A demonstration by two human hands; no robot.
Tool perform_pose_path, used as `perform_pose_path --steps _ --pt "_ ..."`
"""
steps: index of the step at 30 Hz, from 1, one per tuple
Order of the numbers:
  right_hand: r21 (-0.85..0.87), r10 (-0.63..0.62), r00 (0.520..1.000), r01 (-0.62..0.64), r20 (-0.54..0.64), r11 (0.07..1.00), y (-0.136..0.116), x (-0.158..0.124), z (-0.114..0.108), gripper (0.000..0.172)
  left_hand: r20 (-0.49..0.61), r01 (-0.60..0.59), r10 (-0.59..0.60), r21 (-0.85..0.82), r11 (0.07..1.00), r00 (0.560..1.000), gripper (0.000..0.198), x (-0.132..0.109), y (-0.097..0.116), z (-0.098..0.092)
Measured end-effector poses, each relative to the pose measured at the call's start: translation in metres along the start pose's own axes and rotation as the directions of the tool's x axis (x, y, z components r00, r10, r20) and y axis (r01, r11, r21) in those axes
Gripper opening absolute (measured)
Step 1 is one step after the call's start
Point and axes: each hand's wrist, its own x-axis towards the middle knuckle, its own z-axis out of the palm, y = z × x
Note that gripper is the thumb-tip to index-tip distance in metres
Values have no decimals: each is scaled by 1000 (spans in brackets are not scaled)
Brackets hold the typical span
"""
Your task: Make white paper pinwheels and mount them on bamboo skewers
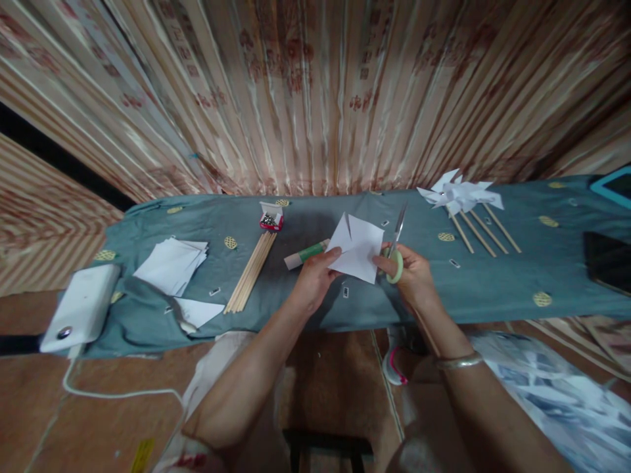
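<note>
My left hand point(319, 276) pinches the left edge of a white square of paper point(359, 246), which has a slit cut in from its upper corner. On the paper's right side, my right hand point(410, 272) has a thumb through the handle of the scissors point(394, 263) and also touches the sheet. The scissor blades point up and away, clear of the paper. Just beyond my left hand a green and white glue stick point(306, 254) lies on the cloth. A bundle of wooden sticks point(250, 272) rests further left.
A small red box of pins point(271, 218) stands behind the sticks. At left are stacked paper squares point(172, 264), a spoon point(183, 318) and a white power bank point(81, 307). Several paper pinwheels point(461, 194) on sticks lie at right, with a dark phone point(608, 261) beyond.
</note>
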Motion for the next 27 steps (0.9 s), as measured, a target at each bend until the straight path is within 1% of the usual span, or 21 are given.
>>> perform_pose_path --steps 2,5,9,11,14,17,19,21,24,27 --pt "36 1 1000 -1 -9 999 2 0 3 41 -13 4 -4 0 1000 1000 38 0 -4 -1" --pt "70 17 1000 -17 -1 997 2 -2 9 43 -67 -11 11 -1 1000 998 40 1 -9 -2" --pt "86 28 999 -30 26 996 0 -5 14 48 -126 -43 37 -47 998 991 34 3 -11 -3" --pt "78 20 997 -26 72 997 0 -8 13 46 -145 -52 43 -59 997 989 30 4 -8 -5" --pt "34 25 980 -32 198 999 0 -13 6 43 -175 -67 54 -68 995 983 29 7 0 -8" --pt "-40 59 933 -48 354 998 -1 -20 -3 50 -185 -83 67 -82 993 980 29 9 9 -12" --pt "-97 91 886 -53 454 994 -3 -25 -7 55 -199 -99 79 -94 991 977 29 11 14 -14" --pt "-164 141 839 -62 526 984 -5 -29 -9 58 -218 -117 92 -107 987 972 28 13 17 -16" --pt "-233 202 783 -74 589 970 -6 -34 -10 60 -227 -129 101 -113 985 969 28 14 18 -17" --pt "-259 222 756 -71 616 963 -6 -36 -10 59 -222 -118 94 -96 988 971 26 14 18 -17"
